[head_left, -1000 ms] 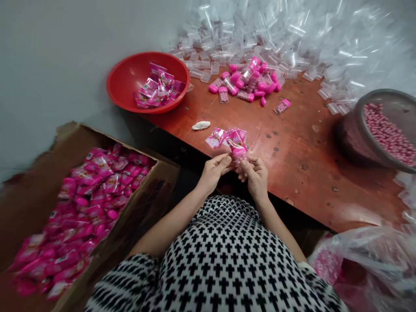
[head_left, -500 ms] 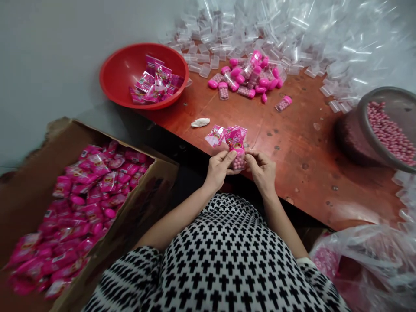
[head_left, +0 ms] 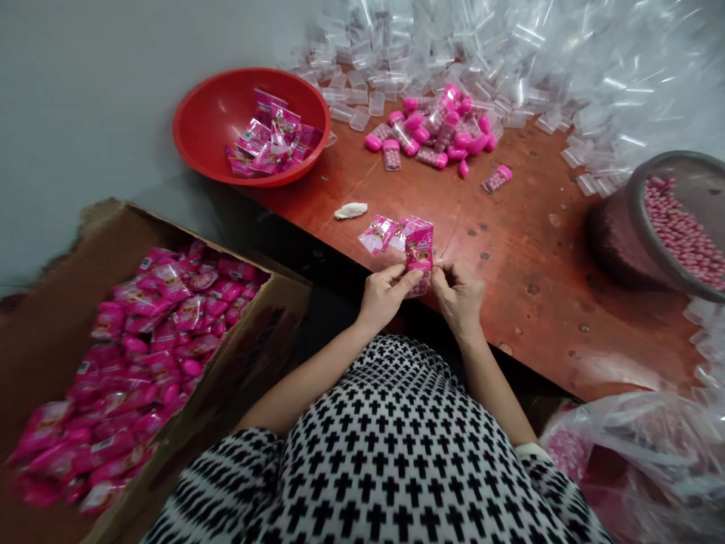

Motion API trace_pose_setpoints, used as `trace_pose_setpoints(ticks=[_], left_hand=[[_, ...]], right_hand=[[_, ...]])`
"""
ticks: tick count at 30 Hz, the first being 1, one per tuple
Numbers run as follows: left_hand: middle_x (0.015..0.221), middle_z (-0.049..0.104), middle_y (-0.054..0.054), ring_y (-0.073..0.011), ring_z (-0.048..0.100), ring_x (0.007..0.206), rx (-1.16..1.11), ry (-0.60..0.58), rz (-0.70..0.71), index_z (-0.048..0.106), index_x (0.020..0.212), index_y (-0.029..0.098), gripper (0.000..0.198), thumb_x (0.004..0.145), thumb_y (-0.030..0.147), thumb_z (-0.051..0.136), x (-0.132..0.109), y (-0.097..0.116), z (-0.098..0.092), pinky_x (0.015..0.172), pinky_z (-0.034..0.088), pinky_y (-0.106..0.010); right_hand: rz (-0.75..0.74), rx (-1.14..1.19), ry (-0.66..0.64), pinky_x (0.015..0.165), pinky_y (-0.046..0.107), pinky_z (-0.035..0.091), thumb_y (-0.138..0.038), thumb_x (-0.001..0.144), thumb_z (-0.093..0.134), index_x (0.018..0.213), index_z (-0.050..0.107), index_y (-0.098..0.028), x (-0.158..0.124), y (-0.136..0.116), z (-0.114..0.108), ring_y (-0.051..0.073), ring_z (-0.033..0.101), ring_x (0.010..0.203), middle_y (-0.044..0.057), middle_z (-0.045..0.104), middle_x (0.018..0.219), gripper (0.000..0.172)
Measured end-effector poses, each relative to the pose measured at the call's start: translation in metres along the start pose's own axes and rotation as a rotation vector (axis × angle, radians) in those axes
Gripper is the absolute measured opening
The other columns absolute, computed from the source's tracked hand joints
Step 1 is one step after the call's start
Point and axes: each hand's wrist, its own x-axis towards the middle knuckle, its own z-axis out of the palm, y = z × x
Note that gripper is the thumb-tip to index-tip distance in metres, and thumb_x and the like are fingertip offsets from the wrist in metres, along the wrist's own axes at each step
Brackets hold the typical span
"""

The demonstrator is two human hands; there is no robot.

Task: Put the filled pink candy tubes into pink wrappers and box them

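Note:
Both hands meet at the near edge of the brown table [head_left: 510, 249]. My left hand [head_left: 384, 293] and my right hand [head_left: 460, 293] pinch the lower end of a small candy tube with a pink printed wrapper [head_left: 420, 253] pulled down over it. The tube stands nearly upright between the fingertips. A few loose pink wrappers [head_left: 378, 233] lie on the table just behind it.
A red bowl [head_left: 215, 128] with wrappers sits at the back left. Pink-capped filled tubes [head_left: 436, 132] lie before a heap of clear empty tubes [head_left: 510, 60]. A grey tub of pink candies [head_left: 677, 223] stands right. A cardboard box [head_left: 68, 317] of wrapped packs is at left, a plastic bag [head_left: 640, 453] lower right.
The pink wrapper has slid further down over the tube, now covering most of it. Both hands have shifted slightly up and right while keeping their pinch.

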Motion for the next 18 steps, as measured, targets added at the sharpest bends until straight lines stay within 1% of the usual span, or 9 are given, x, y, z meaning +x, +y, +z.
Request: trace_pose_setpoints(ticks=[3, 5, 8, 10, 11, 13, 15, 16, 18], left_hand=[[0.081, 0.072, -0.002, -0.0199, 0.069, 0.077, 0.039, -0.04, 0.013, 0.074, 0.089, 0.015, 0.029, 0.068, 0.036, 0.076, -0.001, -0.003, 0.0, 0.078, 0.057, -0.032], [0.084, 0.073, -0.003, -0.0198, 0.069, 0.078, -0.017, -0.035, 0.006, 0.073, 0.093, 0.015, 0.032, 0.066, 0.032, 0.077, -0.002, -0.002, 0.001, 0.08, 0.057, -0.033], [0.08, 0.072, -0.002, -0.0173, 0.068, 0.073, -0.133, 0.043, 0.021, 0.072, 0.092, 0.015, 0.031, 0.068, 0.034, 0.075, 0.0, 0.003, 0.004, 0.076, 0.058, -0.032], [0.078, 0.071, -0.002, -0.0158, 0.067, 0.071, -0.175, 0.099, 0.064, 0.071, 0.088, 0.015, 0.028, 0.069, 0.035, 0.075, 0.003, 0.008, 0.004, 0.074, 0.058, -0.03], [0.078, 0.071, -0.001, -0.0152, 0.067, 0.071, -0.184, 0.108, 0.082, 0.071, 0.087, 0.016, 0.027, 0.07, 0.035, 0.075, 0.004, 0.011, 0.004, 0.075, 0.058, -0.03], [0.082, 0.071, -0.002, -0.0149, 0.067, 0.071, -0.215, 0.077, 0.07, 0.071, 0.089, 0.016, 0.028, 0.068, 0.034, 0.077, 0.006, 0.013, 0.004, 0.075, 0.057, -0.03], [0.083, 0.072, -0.002, -0.0151, 0.067, 0.071, -0.272, 0.04, 0.01, 0.07, 0.093, 0.016, 0.032, 0.066, 0.033, 0.078, 0.007, 0.011, 0.005, 0.074, 0.057, -0.03], [0.083, 0.072, -0.002, -0.015, 0.067, 0.071, -0.301, 0.037, -0.016, 0.07, 0.094, 0.016, 0.034, 0.065, 0.033, 0.079, 0.007, 0.009, 0.005, 0.074, 0.057, -0.03], [0.081, 0.072, -0.002, -0.0138, 0.066, 0.069, -0.332, 0.058, -0.03, 0.07, 0.093, 0.016, 0.035, 0.064, 0.033, 0.08, 0.007, 0.005, 0.007, 0.074, 0.055, -0.028]], right_hand=[[-0.07, -0.127, 0.015, 0.055, 0.026, 0.037, -0.024, 0.079, 0.056, 0.065, 0.059, -0.022, 0.002, 0.002, -0.001, 0.012, 0.046, 0.052, -0.002, 0.056, 0.056, 0.015], [-0.112, -0.193, 0.024, 0.055, 0.027, 0.037, -0.023, 0.078, 0.054, 0.064, 0.058, -0.022, 0.002, 0.004, 0.001, 0.013, 0.047, 0.053, -0.002, 0.055, 0.056, 0.014], [-0.128, -0.217, -0.015, 0.057, 0.028, 0.039, -0.022, 0.076, 0.055, 0.062, 0.056, -0.022, -0.006, 0.006, 0.007, 0.013, 0.047, 0.054, -0.001, 0.055, 0.056, 0.014], [-0.108, -0.17, -0.055, 0.057, 0.028, 0.04, -0.022, 0.074, 0.057, 0.061, 0.056, -0.022, -0.014, 0.007, 0.012, 0.013, 0.046, 0.053, -0.001, 0.054, 0.055, 0.014], [-0.086, -0.131, -0.064, 0.057, 0.028, 0.041, -0.023, 0.074, 0.058, 0.061, 0.057, -0.023, -0.018, 0.007, 0.013, 0.013, 0.046, 0.052, -0.002, 0.054, 0.054, 0.013], [0.005, -0.021, -0.038, 0.056, 0.027, 0.043, -0.025, 0.076, 0.059, 0.064, 0.06, -0.022, -0.023, 0.007, 0.014, 0.012, 0.048, 0.052, -0.002, 0.055, 0.055, 0.012], [0.171, 0.158, -0.014, 0.053, 0.025, 0.046, -0.031, 0.081, 0.059, 0.075, 0.063, -0.022, -0.023, 0.006, 0.01, 0.011, 0.053, 0.053, -0.001, 0.061, 0.063, 0.012], [0.261, 0.271, -0.027, 0.051, 0.024, 0.048, -0.035, 0.082, 0.06, 0.083, 0.064, -0.021, -0.022, 0.005, 0.008, 0.011, 0.056, 0.054, -0.001, 0.064, 0.067, 0.014], [0.408, 0.495, -0.127, 0.049, 0.023, 0.051, -0.04, 0.079, 0.065, 0.093, 0.063, -0.02, -0.02, 0.003, 0.004, 0.012, 0.061, 0.059, 0.0, 0.067, 0.074, 0.024]])
